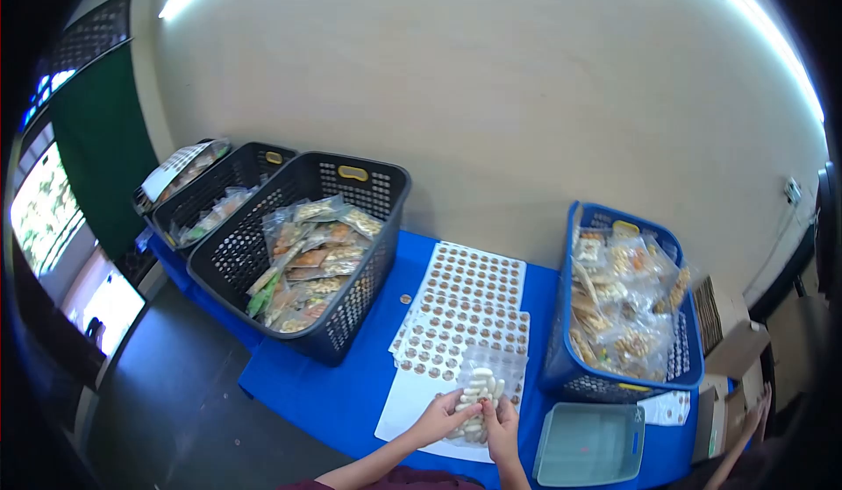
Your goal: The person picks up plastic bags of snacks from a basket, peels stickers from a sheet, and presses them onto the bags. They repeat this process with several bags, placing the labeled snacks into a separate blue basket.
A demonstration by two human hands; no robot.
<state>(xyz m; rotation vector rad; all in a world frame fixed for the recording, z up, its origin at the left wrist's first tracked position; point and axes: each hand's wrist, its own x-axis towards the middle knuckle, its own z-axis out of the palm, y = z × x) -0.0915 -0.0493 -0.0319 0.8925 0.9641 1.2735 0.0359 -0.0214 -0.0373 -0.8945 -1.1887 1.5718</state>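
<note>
My left hand [441,422] and my right hand [502,427] both grip a clear plastic bag of white oblong pieces [481,387]. The thumbs press near the middle of the bag, where a small reddish-brown spot shows between them; it is too small to make out fully. Under and behind the bag lie overlapping white sheets of round brown stickers [469,284]. The nearest sheet has a bare white part [405,402] to the left of my left hand. One loose round sticker [405,299] sits on the blue cloth left of the sheets.
A black basket [338,315] of filled bags stands at left, with more black baskets [254,161] behind it. At right is a blue basket [623,389] of bags, with a translucent tray [589,446] in front. Cardboard boxes [737,354] and another person's hand [759,413] are far right.
</note>
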